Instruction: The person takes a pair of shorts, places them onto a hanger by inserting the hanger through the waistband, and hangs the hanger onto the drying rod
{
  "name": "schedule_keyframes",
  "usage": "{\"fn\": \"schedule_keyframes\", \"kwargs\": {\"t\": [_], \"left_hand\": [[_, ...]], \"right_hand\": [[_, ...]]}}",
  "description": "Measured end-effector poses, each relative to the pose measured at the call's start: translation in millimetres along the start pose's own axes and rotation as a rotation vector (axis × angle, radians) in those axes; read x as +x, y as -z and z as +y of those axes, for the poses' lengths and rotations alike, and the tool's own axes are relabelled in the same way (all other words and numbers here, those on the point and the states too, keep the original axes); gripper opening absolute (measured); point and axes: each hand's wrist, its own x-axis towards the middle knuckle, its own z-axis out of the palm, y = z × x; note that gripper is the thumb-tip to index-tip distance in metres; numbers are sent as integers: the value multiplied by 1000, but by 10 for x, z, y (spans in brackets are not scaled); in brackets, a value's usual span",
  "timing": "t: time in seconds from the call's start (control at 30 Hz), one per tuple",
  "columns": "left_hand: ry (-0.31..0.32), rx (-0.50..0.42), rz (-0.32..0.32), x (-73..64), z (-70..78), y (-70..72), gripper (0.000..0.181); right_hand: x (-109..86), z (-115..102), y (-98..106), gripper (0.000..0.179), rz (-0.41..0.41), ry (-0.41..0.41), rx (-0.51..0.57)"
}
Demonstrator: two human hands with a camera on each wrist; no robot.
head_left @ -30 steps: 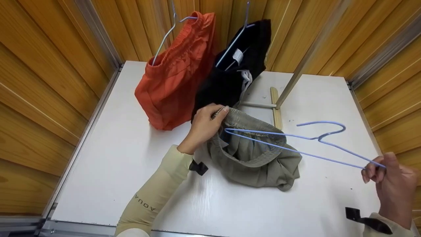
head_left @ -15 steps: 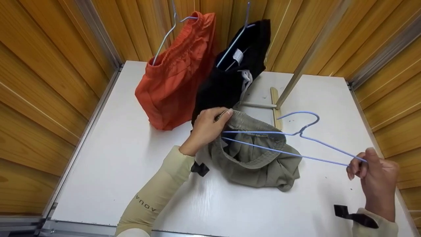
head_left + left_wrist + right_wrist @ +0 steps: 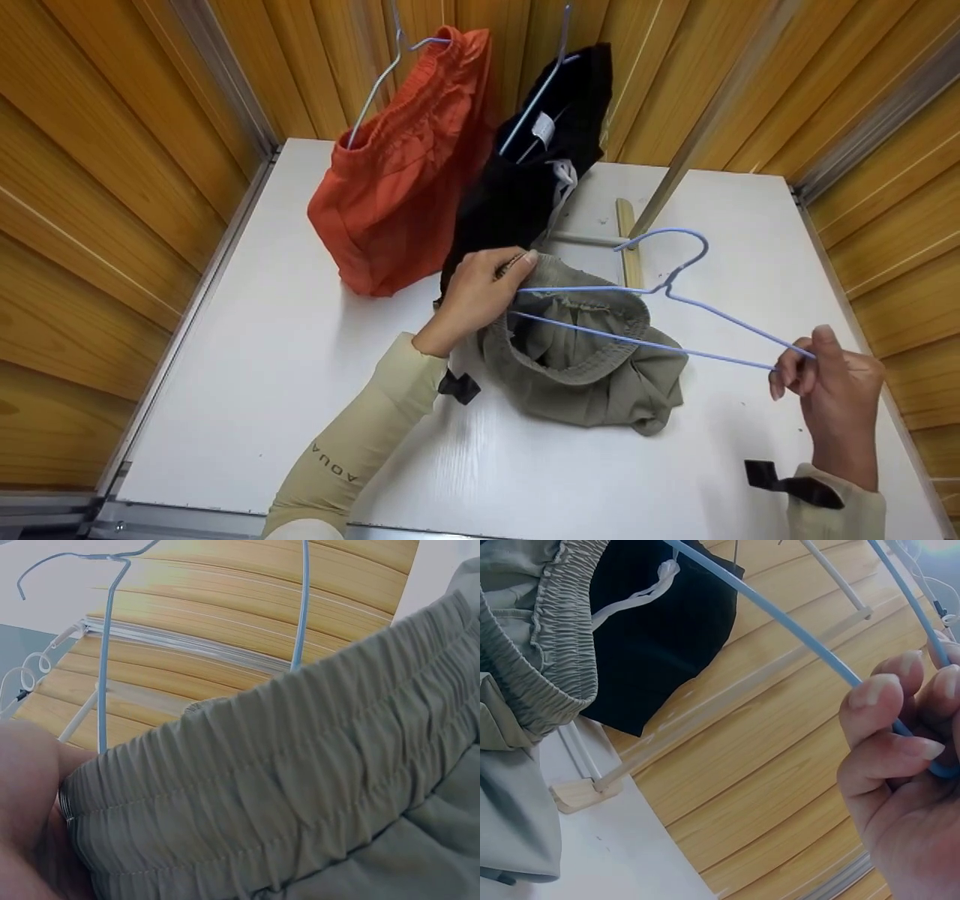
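Olive-green shorts [image 3: 592,405] with a gathered elastic waistband [image 3: 247,795] lie bunched on the white table, waist facing up. My left hand [image 3: 480,292] pinches the waistband at its left side, thumb on top. A blue wire hanger [image 3: 645,342] stretches across the waist opening. Its left end lies inside the waistband near my left fingers, where the tip is hidden. My right hand [image 3: 840,397] grips the hanger's right end, well outside the shorts. In the right wrist view, curled fingers [image 3: 874,694] wrap the blue wire. The hanger's hook points up and away.
Orange shorts [image 3: 405,180] and black shorts [image 3: 517,195] with a white drawstring hang on blue hangers behind. A wooden rack foot [image 3: 630,270] and slanted post [image 3: 667,187] stand just beyond the olive shorts. Wood-plank walls [image 3: 97,187] enclose the white table [image 3: 247,420].
My right hand has moved left, bringing the hanger further into the waistband, and the hook has swung up and left. My left hand has shifted slightly right, still pinching the waistband.
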Motion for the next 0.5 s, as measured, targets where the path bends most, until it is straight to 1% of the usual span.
{"fn": "schedule_keyframes", "kwargs": {"t": [0.13, 0.27, 0.5], "left_hand": [[-1, 7, -12, -3, 17, -11, 33], [-5, 14, -10, -1, 28, -18, 35], [-11, 19, -18, -1, 43, -26, 34]], "right_hand": [[18, 15, -35, 60, 3, -6, -28], [37, 23, -68, 60, 3, -11, -36], [60, 44, -106, 61, 3, -14, -40]]}}
